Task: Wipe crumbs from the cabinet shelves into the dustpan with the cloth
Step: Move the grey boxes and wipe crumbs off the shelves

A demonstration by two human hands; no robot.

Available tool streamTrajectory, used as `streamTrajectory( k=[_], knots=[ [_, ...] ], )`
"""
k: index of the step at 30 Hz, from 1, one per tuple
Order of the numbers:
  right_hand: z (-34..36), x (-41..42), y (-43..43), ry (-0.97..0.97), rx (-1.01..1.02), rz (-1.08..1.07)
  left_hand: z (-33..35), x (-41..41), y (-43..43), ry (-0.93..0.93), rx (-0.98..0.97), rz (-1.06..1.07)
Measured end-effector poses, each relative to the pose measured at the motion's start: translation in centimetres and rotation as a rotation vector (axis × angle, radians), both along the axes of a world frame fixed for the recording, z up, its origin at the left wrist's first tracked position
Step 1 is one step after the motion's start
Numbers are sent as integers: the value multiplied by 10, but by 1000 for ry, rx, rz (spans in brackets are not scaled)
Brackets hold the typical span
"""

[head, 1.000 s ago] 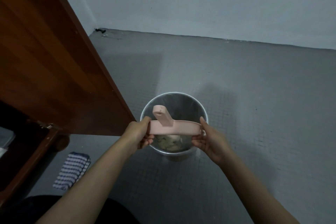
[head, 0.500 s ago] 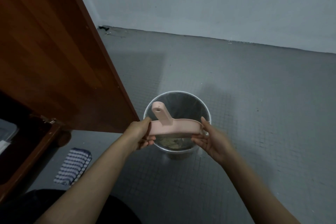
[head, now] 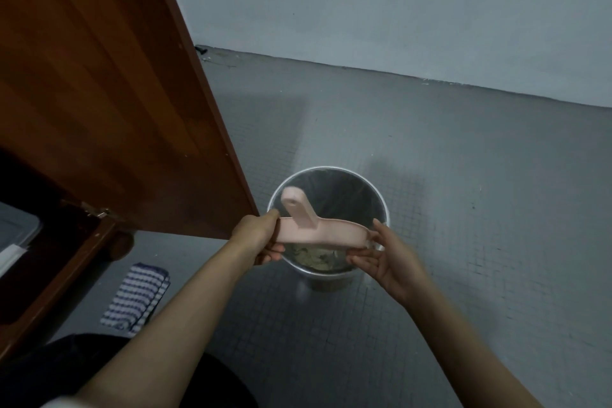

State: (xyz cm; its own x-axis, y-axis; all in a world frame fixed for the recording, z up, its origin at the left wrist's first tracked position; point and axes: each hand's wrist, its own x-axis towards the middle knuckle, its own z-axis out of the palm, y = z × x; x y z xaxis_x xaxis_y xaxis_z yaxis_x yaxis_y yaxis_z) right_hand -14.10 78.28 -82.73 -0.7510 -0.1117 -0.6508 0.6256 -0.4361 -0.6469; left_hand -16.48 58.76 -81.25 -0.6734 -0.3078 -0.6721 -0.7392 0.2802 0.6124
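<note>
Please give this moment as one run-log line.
dustpan tipped over bin | left hand grips left end | right hand holds right end | cloth on floor

2 hands, 1 dustpan, 1 cloth, 1 bin, 1 cab. door

Metal bin — grey tiled floor

The grey floor of small square tiles carries a round metal bin, standing upright. To its left, a folded blue-and-white checked cloth lies flat on the tiles, near the round wooden foot of the cabinet.
</note>
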Motion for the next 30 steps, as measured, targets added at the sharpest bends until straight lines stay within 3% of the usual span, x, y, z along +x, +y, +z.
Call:
streamTrajectory(
  k=[25, 30],
  knots=[
    [-4, 8, -4, -11, -20, -45, 11, 16, -7, -24, 57, -35],
    [2, 14, -6, 140, 64, 4, 21, 26, -10, -9, 137, -94]
  ],
)
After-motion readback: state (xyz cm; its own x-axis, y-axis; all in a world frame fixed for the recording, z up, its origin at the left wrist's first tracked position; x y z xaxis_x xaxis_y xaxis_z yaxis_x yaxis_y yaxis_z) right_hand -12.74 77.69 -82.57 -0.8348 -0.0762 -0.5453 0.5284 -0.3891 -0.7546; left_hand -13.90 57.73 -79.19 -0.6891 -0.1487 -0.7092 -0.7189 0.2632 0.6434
